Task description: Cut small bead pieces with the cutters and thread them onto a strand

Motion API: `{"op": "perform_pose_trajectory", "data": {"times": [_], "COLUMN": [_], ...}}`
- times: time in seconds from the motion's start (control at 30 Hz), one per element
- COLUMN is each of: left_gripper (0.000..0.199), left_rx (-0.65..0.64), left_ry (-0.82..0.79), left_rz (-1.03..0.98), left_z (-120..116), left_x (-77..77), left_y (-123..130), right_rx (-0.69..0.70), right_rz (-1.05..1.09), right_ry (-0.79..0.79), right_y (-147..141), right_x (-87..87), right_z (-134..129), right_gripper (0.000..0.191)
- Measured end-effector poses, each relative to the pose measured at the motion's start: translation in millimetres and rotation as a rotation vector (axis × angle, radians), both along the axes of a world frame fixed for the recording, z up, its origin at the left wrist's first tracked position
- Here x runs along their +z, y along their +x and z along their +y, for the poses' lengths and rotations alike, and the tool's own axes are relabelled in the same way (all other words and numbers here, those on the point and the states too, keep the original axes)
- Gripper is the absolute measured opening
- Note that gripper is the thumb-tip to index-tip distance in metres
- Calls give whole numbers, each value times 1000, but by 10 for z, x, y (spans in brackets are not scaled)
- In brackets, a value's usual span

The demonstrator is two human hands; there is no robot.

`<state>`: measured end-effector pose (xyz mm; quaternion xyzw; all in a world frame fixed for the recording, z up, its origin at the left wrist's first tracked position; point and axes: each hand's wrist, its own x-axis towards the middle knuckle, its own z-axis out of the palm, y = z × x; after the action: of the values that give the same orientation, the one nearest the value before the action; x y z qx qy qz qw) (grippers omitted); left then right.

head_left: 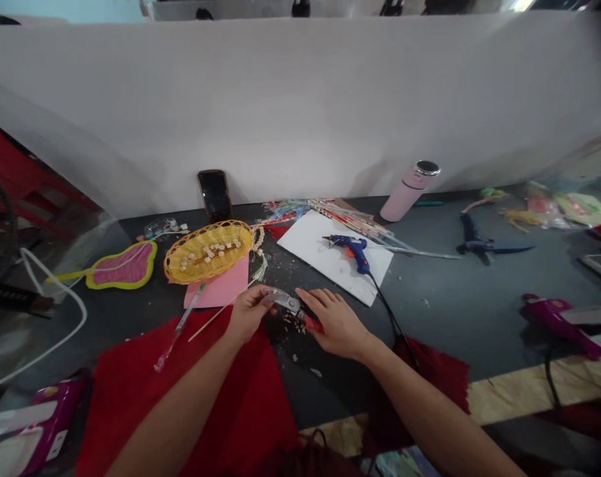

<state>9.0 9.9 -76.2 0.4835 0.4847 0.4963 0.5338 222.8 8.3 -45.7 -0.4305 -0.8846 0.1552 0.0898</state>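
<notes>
My right hand is wrapped around the red handles of a pair of pruning shears, whose metal jaws point left. The fingers of my left hand are pinched together at the tip of the jaws; whatever they hold is too small and covered to make out. A thin wooden stick runs slantwise behind my left hand, and I cannot tell if the hand grips it. Below the shears, several short beige pieces lie scattered on the dark table.
A yellow woven basket with small pale cubes sits left, on pink paper. Right of centre, a blue glue gun rests on a white board, its cord trailing forward. A pink flask, phone and red cloth surround the work.
</notes>
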Motion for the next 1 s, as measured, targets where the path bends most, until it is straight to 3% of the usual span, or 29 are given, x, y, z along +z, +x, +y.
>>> {"op": "perform_pose_trajectory", "data": {"times": [0.57, 1.0], "left_gripper": [13, 12], "left_rx": [37, 69], "left_ry": [22, 38], "left_rz": [74, 49], "left_z": [-15, -15], "left_x": [-5, -12], "left_y": [7, 23], "right_rx": [29, -69], "right_rz": [52, 38], "right_ry": [-14, 18], "right_y": [-16, -94], "right_x": [-27, -124], "right_z": [-21, -62], "right_gripper": [59, 59]}}
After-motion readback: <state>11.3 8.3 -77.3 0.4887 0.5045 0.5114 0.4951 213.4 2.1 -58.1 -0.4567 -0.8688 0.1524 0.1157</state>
